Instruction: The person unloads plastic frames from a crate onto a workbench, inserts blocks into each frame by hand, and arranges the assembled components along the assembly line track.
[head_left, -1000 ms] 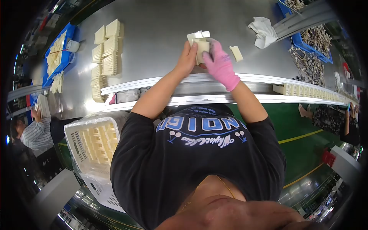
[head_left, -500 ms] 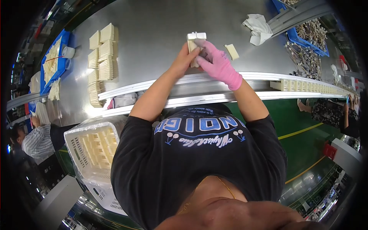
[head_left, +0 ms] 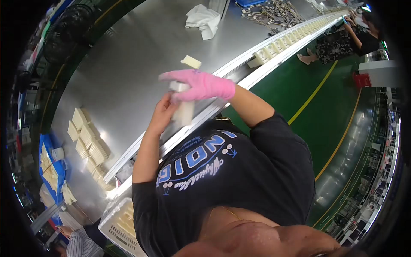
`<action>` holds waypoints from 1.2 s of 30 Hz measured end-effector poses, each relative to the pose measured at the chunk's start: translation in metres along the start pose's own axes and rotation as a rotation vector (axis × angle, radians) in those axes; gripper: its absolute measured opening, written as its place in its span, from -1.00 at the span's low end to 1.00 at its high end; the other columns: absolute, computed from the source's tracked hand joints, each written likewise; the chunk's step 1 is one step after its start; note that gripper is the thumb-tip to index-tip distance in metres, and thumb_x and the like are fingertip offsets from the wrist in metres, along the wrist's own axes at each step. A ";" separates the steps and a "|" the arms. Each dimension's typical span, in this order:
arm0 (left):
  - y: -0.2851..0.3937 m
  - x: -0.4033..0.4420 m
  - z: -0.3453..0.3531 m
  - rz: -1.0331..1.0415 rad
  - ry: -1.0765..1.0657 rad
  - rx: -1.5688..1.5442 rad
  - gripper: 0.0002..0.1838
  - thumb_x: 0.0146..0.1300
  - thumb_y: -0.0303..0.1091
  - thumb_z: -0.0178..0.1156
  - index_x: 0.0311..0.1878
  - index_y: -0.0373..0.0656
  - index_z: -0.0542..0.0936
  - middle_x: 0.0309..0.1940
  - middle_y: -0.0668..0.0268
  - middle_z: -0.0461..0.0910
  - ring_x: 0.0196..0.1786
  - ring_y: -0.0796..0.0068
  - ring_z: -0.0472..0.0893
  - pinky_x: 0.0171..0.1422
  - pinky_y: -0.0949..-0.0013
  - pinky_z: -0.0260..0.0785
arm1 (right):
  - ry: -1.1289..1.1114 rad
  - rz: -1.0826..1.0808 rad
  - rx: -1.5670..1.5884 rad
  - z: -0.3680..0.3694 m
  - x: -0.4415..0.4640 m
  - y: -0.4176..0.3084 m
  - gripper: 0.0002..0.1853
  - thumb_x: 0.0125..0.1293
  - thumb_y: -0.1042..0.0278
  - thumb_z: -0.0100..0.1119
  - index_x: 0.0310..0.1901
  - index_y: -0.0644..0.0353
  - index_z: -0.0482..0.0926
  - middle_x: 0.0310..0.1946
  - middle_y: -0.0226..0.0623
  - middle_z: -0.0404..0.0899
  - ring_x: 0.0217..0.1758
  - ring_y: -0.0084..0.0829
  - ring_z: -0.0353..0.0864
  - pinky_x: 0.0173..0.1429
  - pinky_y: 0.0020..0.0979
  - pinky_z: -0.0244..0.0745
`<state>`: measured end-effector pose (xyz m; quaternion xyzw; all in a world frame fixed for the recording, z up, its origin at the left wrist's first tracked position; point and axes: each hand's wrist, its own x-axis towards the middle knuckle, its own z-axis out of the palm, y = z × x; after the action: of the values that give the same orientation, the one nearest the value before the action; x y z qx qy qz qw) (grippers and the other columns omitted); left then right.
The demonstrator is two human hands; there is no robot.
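Note:
A white and cream plastic part [head_left: 184, 112], blurred by motion, is between my two hands above the metal table's near edge. My bare left hand [head_left: 162, 113] has its fingers closed at the part's left side. On the right, my right hand [head_left: 199, 85] wears a pink glove; its thumb and fingers are around the part's upper end, one on each side. Its fingertips are smeared. A loose cream piece [head_left: 191, 62] lies on the table [head_left: 141, 47] just beyond the glove.
Stacked cream parts [head_left: 87, 143] and a blue tray [head_left: 53, 167] are at the left. A white cloth [head_left: 203, 20], wire bundles [head_left: 274, 15] and a rail holding a row of parts [head_left: 282, 43] lie beyond. A white crate [head_left: 122, 227] is lower left. Co-workers are at both sides.
The whole view has turned, so the table and rail now run diagonally. The part's long end now points toward my body, and the gloved hand lies across its upper end.

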<state>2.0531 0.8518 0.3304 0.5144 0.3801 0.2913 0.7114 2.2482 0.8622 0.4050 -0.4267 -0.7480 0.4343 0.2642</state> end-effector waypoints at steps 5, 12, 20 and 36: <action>-0.025 0.016 -0.013 0.290 0.198 0.467 -0.78 0.22 -0.41 0.04 -0.09 -0.26 0.43 -0.20 0.20 0.53 -0.11 0.41 0.51 -0.01 0.40 0.33 | 0.322 0.504 -0.490 -0.037 -0.051 0.052 -0.55 -0.01 -0.02 0.09 -0.26 0.25 0.48 -0.41 -0.09 0.51 -0.23 -0.10 0.50 -0.15 -0.20 0.38; -0.048 0.023 -0.013 0.234 0.235 0.847 -0.81 0.19 -0.34 0.03 -0.16 -0.15 0.50 -0.26 0.12 0.53 -0.18 0.12 0.51 -0.10 0.18 0.35 | 0.551 0.362 -1.090 -0.039 -0.085 0.088 -0.44 -0.04 0.28 0.22 0.09 0.05 0.39 0.06 0.02 0.34 0.17 -0.02 0.27 0.23 -0.04 0.09; -0.025 0.017 -0.004 0.230 0.255 0.827 -0.80 0.12 -0.25 0.00 -0.34 -0.15 0.51 -0.31 0.15 0.54 -0.19 0.11 0.51 -0.12 0.13 0.34 | 0.396 0.078 -1.046 -0.010 -0.031 0.089 -0.54 0.07 0.31 0.08 0.07 0.15 0.38 0.06 -0.06 0.36 0.16 -0.09 0.28 0.22 -0.13 0.11; -0.040 -0.189 -0.026 0.373 1.441 0.485 -0.82 0.16 -0.40 0.09 -0.18 -0.23 0.47 -0.27 0.23 0.48 -0.22 0.37 0.49 -0.09 0.37 0.35 | -0.604 -0.758 -0.461 0.134 0.088 -0.033 -0.58 0.12 0.28 0.05 0.03 0.23 0.36 -0.16 -0.07 0.47 -0.06 -0.10 0.43 0.04 -0.19 0.30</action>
<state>1.9302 0.7004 0.3335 0.3948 0.7087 0.5768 0.0960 2.0881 0.8730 0.3710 -0.0297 -0.9683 0.2364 0.0753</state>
